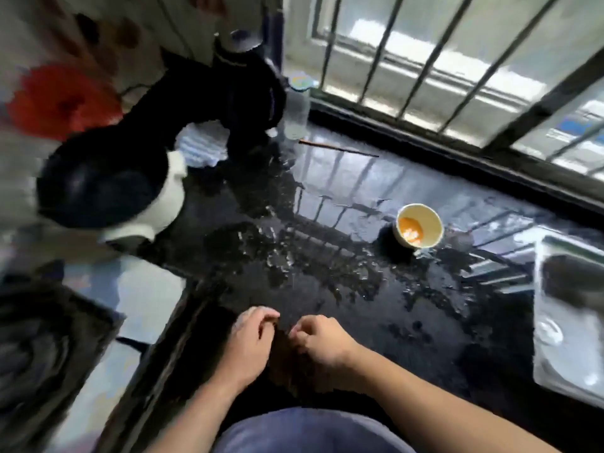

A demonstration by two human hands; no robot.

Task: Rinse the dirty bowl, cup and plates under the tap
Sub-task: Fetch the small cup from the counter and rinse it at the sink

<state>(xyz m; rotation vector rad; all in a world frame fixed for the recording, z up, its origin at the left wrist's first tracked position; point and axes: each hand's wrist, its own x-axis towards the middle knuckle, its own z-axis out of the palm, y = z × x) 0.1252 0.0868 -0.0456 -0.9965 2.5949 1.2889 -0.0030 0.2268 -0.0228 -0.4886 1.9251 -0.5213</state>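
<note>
Nearest, above the dark wet counter (327, 263), the left hand (251, 341) and right hand (322, 341) hover just beside each other, fingers curled inward with nothing visible in either grip. To the near left sits a blurred stove (39, 338); at the right edge is the steel sink (568, 308). Farther right, the bowl (420, 228), smeared orange inside, stands tilted on the counter. On the left is a rice cooker (108, 194). Farthest are a black kettle (248, 93) and a clear bottle (297, 109).

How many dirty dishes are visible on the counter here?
1: a cream bowl with orange residue on the wet black counter, left of the sink. Others may be hidden inside it.
</note>
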